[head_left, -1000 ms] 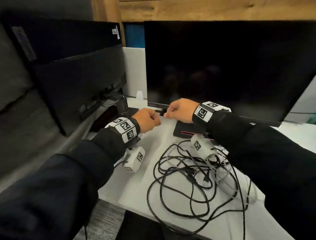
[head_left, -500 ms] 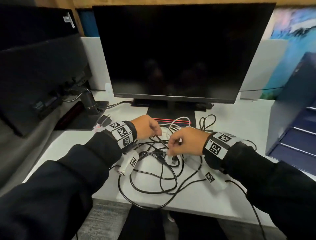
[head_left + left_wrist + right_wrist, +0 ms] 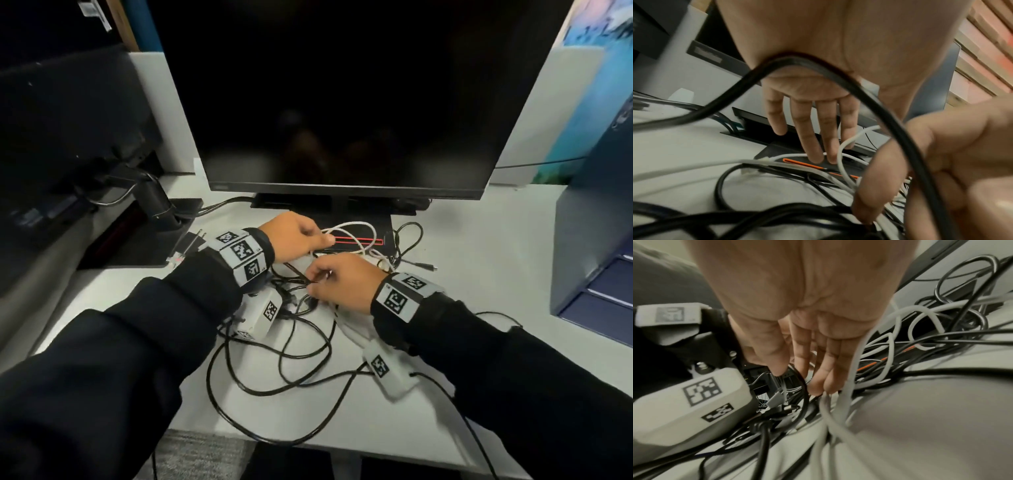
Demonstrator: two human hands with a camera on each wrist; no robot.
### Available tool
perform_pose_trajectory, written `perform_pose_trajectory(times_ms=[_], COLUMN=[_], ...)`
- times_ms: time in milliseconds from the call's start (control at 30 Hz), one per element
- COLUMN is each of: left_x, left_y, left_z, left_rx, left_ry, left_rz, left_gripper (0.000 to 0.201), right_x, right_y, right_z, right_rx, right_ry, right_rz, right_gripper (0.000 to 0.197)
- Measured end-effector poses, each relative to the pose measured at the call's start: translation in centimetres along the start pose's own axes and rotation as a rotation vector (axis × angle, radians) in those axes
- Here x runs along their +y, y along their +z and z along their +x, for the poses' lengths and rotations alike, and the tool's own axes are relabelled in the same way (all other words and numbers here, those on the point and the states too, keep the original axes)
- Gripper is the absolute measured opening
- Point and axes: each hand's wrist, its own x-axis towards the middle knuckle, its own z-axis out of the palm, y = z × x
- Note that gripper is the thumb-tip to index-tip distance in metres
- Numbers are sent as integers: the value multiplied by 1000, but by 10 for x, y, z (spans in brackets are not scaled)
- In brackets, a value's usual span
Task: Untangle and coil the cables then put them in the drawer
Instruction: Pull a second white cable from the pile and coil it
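Note:
A tangle of black cables [image 3: 294,346] and a white cable [image 3: 356,226] lies on the white desk [image 3: 479,274] in front of the monitor. My left hand [image 3: 322,238] reaches over the tangle with straight fingers [image 3: 816,155] touching the white cable [image 3: 840,160]; a black cable [image 3: 818,65] loops across its palm. My right hand [image 3: 318,279] pinches a black cable [image 3: 804,394] between thumb and fingers [image 3: 818,386] in the middle of the tangle. A blue drawer unit [image 3: 596,260] stands at the right.
A dark monitor [image 3: 342,102] and its black base [image 3: 383,228] stand just behind the hands. A second monitor [image 3: 68,137] and its arm [image 3: 154,202] fill the left. A black plug [image 3: 191,240] lies at the left. Cable loops hang over the desk's front edge [image 3: 274,442].
Both hands came back from the monitor base onto the tangle. The left hand then went forward and straightened its fingers onto the white cable. The right hand stays pinched in the tangle.

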Motion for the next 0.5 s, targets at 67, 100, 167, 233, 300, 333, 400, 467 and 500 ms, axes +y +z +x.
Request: perform_pose_trajectory(times_ms=[67, 100, 167, 233, 300, 333, 400, 467, 500], left_x=[4, 7, 10, 14, 22, 28, 39, 51, 57], left_y=[4, 4, 1, -5, -14, -19, -27, -34, -38], left_z=[7, 8, 11, 9, 5, 2, -5, -11, -13], left_rx=[-57, -58, 14, 126, 222, 248, 280, 311, 329], left_ry=[31, 45, 55, 54, 60, 72, 113, 155, 174], left_rz=[44, 55, 24, -105, -267, -330, -408, -459, -483], left_gripper=[9, 2, 15, 20, 16, 12, 8, 11, 11], right_x=[-1, -1, 2, 8, 16, 18, 19, 15, 13], right_y=[1, -2, -12, -25, -37, -43, -51, -56, -58], right_z=[-1, -3, -7, -7, -5, -4, -5, -9, -12], right_rx=[-6, 1, 58, 180, 297, 335, 366, 360, 338], right_ry=[3, 9, 1, -18, 6, 24, 39, 30, 20], right_rz=[15, 43, 76, 80, 69, 65, 74, 61, 39], right_gripper=[19, 17, 12, 7, 5, 7, 16, 23, 25])
